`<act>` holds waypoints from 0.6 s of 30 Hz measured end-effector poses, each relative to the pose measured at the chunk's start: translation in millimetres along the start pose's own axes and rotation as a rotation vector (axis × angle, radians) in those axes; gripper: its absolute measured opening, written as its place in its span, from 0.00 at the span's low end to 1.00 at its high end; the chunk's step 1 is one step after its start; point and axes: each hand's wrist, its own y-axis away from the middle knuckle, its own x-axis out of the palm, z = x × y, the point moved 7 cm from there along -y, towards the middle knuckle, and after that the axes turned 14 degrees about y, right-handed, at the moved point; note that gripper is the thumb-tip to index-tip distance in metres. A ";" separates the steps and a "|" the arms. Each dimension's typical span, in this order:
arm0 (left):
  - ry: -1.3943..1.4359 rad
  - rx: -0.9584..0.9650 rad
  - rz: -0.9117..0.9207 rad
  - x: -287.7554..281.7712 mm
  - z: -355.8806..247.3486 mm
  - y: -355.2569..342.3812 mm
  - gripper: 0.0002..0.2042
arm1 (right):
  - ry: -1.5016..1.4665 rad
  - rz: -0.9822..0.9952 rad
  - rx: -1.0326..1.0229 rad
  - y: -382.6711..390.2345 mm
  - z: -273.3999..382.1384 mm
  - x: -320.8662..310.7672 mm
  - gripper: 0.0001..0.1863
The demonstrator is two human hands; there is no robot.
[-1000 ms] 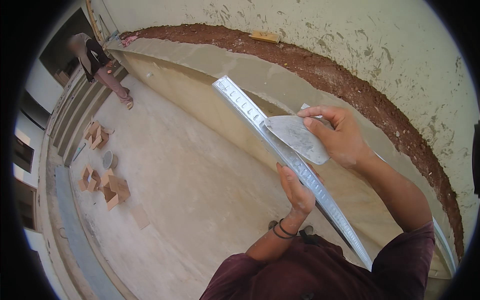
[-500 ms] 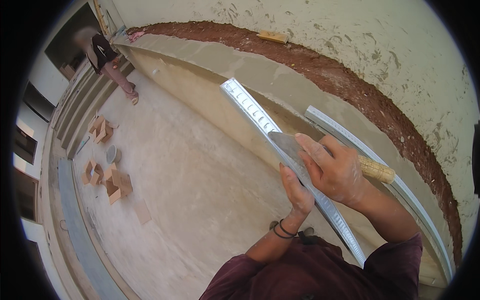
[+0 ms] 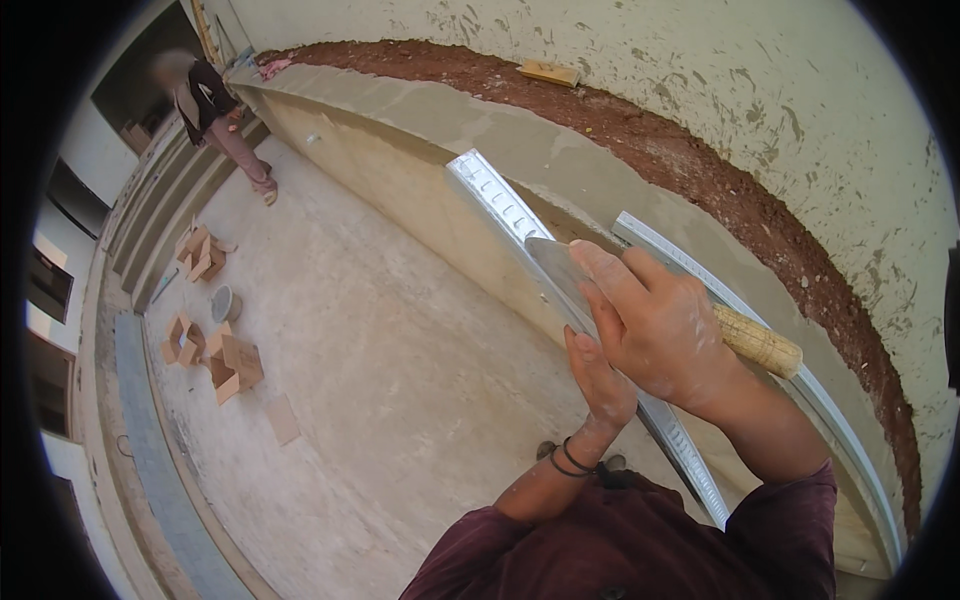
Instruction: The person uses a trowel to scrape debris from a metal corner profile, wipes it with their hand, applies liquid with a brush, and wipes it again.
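My left hand (image 3: 604, 385) grips a long silver metal profile (image 3: 490, 192) with a row of slots from beneath, some of its fingers hidden under it. The profile slants from near my body up to the far left, held in front of the low wall. In my right hand (image 3: 655, 325) is a trowel, its wooden handle (image 3: 757, 340) pointing to the right. The trowel's grey blade (image 3: 556, 270) lies flat against the profile's upper face, with my fingers pressed on it just above my left hand.
A second metal profile (image 3: 840, 415) rests along the ledge (image 3: 420, 108) on the right. Behind it run a strip of red soil (image 3: 640, 130) and a rough pale wall. Cardboard boxes (image 3: 235, 365) and a grey bucket (image 3: 226, 303) stand on the concrete floor at left. A person (image 3: 225, 130) stands near the steps.
My right hand and the trowel have shifted a little toward the far left along the profile. The profile's far end has moved slightly to the right.
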 end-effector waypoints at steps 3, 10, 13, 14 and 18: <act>0.177 -0.112 0.029 2.4 11.9 8.4 0.37 | 0.035 -0.049 0.006 -41.3 1.2 8.2 0.21; 0.196 -0.071 -0.008 -8.5 11.3 1.1 0.36 | -0.100 0.056 0.033 -4.2 -0.8 10.4 0.12; 0.206 -0.067 -0.010 -5.2 14.3 -1.1 0.36 | -0.047 -0.011 0.018 -52.5 2.9 14.8 0.16; 0.217 -0.082 0.007 2.3 16.4 2.3 0.36 | -0.031 -0.051 0.023 -69.2 -2.7 12.1 0.16; 0.229 -0.071 0.004 -0.8 13.6 -0.2 0.35 | -0.094 -0.076 0.027 -64.7 -1.6 17.5 0.16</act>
